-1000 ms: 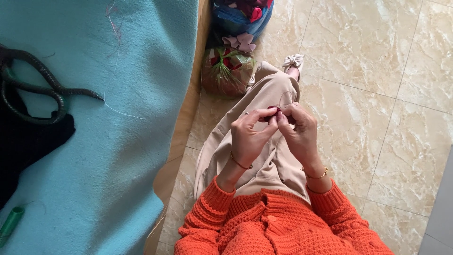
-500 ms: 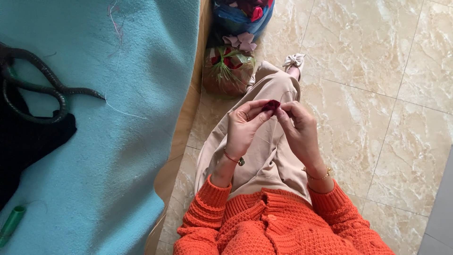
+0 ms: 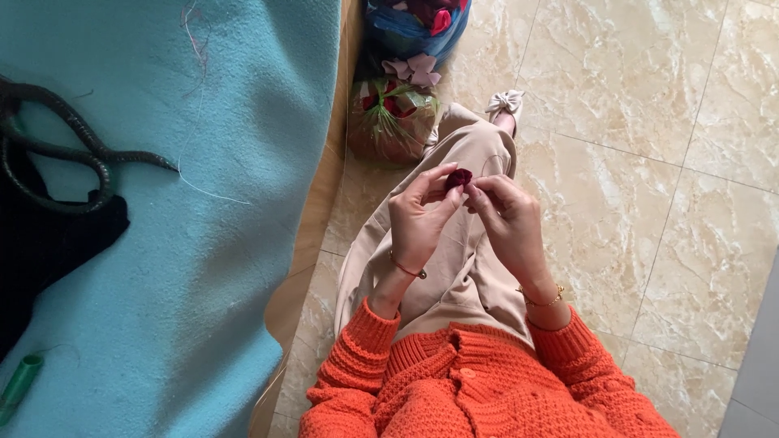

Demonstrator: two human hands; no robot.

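Since the earlier frame the hands have barely shifted, staying raised over the lap with the small dark red piece [image 3: 458,177] between them; nearest the camera are the orange knitted sleeves [image 3: 454,389], then beige trousers [image 3: 454,268]; the left hand [image 3: 418,223] pinches the dark red piece with its fingertips closed on it, and the right hand [image 3: 507,219] meets it from the other side, fingertips touching the same piece; the piece sits above the knee, well clear of the floor; to the left lies a light blue cloth [image 3: 203,268] with a dark coiled cord [image 3: 73,154] on it; farther off stand a clear bag [image 3: 389,122] of red bits and a blue bag [image 3: 414,24] on the tiled floor [image 3: 649,162].
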